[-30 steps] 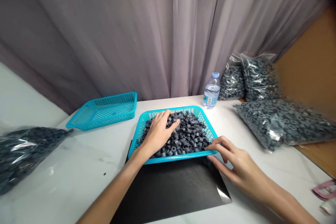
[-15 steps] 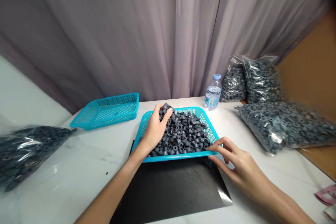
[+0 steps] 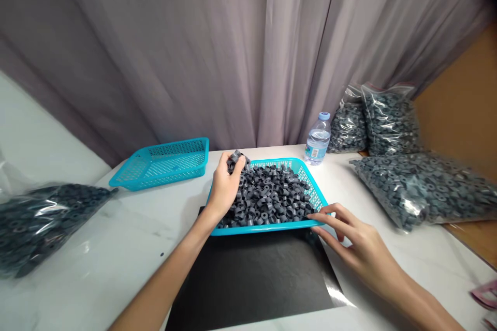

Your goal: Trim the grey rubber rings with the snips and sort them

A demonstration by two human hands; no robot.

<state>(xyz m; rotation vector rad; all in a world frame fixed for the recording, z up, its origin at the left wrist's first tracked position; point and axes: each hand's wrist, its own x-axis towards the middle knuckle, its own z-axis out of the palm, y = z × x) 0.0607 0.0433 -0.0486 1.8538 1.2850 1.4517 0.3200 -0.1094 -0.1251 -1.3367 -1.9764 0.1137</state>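
Note:
A turquoise plastic basket (image 3: 267,228) heaped with small dark grey ring-shaped pieces (image 3: 272,196) stands in the middle, its near part over a black sheet (image 3: 256,279). Above its left side, my left hand (image 3: 227,181) is closed round a handful of these grey rings (image 3: 235,156), thumb on top. My right hand (image 3: 355,240) grips the basket's near right corner, fingers over the rim and thumb below it.
Back left is a second turquoise basket (image 3: 166,178). A clear bag of dark pieces (image 3: 50,217) lies at the left. Behind on the right are a water bottle (image 3: 318,139) and upright filled bags (image 3: 390,121), with another bag (image 3: 435,186) lying in front. Pink item (image 3: 483,295) at right edge.
My left hand has closed on a handful of rings and lifted it from the heap toward the basket's left side. My right hand stays at the near right corner.

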